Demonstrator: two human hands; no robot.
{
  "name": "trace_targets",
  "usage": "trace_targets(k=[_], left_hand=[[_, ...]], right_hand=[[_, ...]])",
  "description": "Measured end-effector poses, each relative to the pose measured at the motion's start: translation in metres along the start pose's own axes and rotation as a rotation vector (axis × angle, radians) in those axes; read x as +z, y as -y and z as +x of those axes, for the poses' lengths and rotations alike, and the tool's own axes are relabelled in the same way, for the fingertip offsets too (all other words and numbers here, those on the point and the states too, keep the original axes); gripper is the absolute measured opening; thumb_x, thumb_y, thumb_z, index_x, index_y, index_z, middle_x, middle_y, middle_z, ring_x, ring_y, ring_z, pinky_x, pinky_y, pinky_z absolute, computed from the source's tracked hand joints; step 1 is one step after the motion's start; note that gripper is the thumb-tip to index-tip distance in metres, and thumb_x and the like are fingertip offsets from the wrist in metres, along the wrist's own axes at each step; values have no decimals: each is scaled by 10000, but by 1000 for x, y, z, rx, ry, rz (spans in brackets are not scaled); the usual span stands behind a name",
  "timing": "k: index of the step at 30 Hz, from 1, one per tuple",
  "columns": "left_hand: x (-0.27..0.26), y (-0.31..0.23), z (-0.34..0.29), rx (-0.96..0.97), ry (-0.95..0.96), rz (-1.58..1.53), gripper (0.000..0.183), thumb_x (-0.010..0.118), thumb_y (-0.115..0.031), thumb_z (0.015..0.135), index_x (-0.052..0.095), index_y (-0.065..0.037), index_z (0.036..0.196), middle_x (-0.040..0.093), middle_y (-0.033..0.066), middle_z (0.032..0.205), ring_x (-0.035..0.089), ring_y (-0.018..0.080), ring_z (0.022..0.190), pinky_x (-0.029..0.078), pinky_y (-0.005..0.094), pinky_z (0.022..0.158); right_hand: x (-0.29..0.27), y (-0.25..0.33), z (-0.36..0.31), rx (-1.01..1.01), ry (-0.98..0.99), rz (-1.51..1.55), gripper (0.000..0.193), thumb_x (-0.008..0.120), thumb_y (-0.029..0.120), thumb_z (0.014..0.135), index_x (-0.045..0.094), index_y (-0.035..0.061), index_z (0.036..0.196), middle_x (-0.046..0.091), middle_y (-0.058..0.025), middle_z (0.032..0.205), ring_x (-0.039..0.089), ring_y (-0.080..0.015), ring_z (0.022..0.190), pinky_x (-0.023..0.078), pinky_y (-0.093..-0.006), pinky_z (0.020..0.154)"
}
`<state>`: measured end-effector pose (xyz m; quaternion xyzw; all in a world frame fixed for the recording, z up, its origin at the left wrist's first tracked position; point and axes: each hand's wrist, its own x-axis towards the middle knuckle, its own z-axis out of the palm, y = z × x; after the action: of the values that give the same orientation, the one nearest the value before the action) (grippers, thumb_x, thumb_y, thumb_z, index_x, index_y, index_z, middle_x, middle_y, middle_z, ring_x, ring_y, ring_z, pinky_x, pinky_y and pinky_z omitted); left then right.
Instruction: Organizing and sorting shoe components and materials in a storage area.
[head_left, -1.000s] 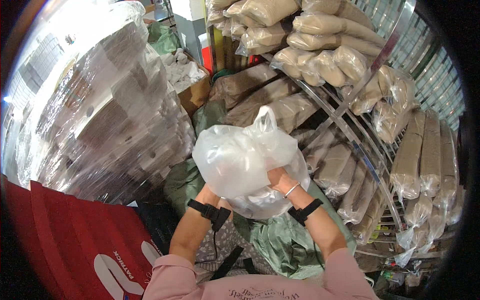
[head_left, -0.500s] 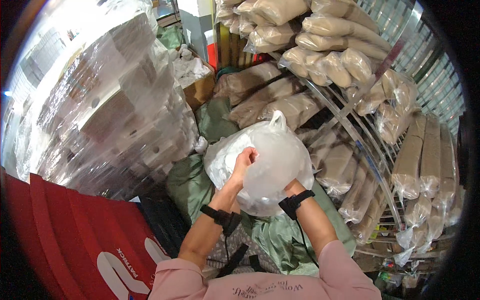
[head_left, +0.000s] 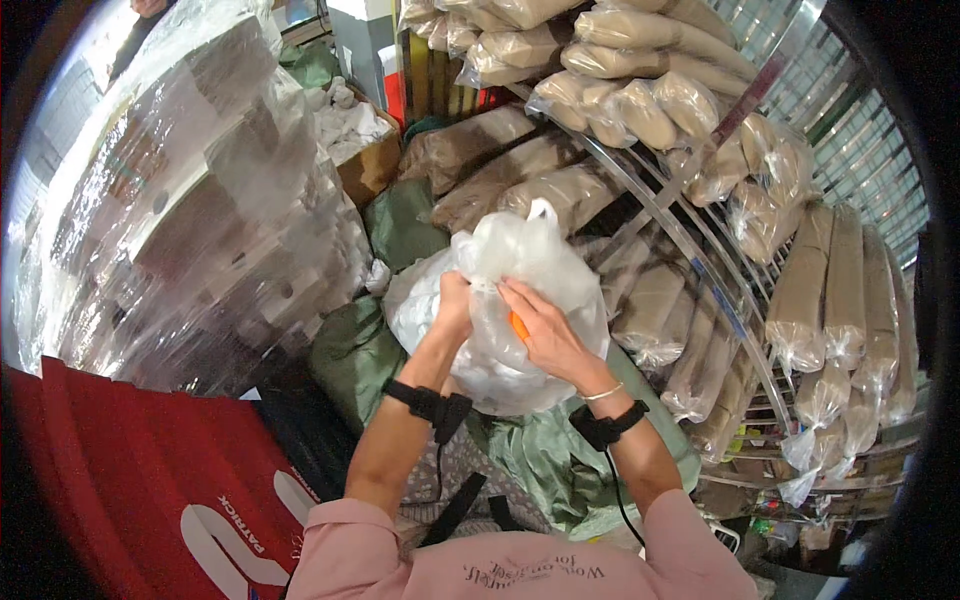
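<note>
A large white translucent plastic bag, bulging with pale contents I cannot make out, rests in front of me on green sacks. My left hand is closed on the gathered film at its left side. Across the bag's upper middle lies my right hand, its fingertips at the same bunched film, close to the left hand. A small orange object shows under the right hand's curled fingers; its exact kind is hidden. One knotted-looking tip of the bag sticks up at the far side.
Film-wrapped cartons tower on the left, above a red ribbed panel. A metal rack on the right bears bagged brown rolls. Green sacks lie around the bag. An open carton stands beyond.
My right hand has come out from behind the film and now lies over the bag, with the orange object showing. The film is bunched between both hands. The view has shifted slightly.
</note>
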<state>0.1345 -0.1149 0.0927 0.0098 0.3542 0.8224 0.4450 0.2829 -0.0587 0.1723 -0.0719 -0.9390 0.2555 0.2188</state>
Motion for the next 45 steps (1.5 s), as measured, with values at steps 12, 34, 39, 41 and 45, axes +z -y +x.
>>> trace_targets(k=[12, 34, 39, 41, 45], left_hand=[[-10, -17, -34, 103, 94, 715, 331, 674, 19, 673, 393, -103, 547, 426, -41, 517, 400, 50, 421, 333, 219, 367], [-20, -17, -30, 400, 118, 1175, 332, 671, -100, 750, 391, -76, 574, 438, -16, 509, 382, 53, 422, 289, 224, 375], [22, -53, -64, 700, 102, 1414, 252, 699, -113, 717, 469, -27, 659, 484, 40, 573, 473, 119, 512, 395, 261, 483], [23, -47, -80, 934, 298, 1503, 188, 677, -87, 698, 525, -12, 779, 546, 102, 740, 554, 218, 640, 444, 298, 577], [23, -27, -77, 1056, 632, 1924, 370, 692, -151, 688, 532, -13, 992, 563, 133, 820, 579, 286, 731, 467, 384, 690]], right_hand=[[101, -56, 27, 359, 545, 241, 229, 455, 133, 811, 574, 13, 966, 590, -211, 993, 563, -317, 943, 440, -377, 768], [90, -46, 23, 325, 515, 67, 123, 508, -14, 723, 542, -37, 839, 534, -256, 939, 547, -340, 900, 423, -406, 708], [37, -26, -9, 30, -360, 301, 168, 608, 82, 725, 526, -24, 827, 548, -167, 874, 557, -319, 796, 440, -384, 637], [7, -26, -20, 547, -527, 23, 205, 643, 117, 723, 527, -1, 844, 540, -134, 840, 560, -317, 826, 451, -384, 659], [30, -53, -13, 445, -344, -233, 166, 635, 118, 724, 557, 22, 836, 551, -126, 798, 562, -318, 723, 433, -397, 598]])
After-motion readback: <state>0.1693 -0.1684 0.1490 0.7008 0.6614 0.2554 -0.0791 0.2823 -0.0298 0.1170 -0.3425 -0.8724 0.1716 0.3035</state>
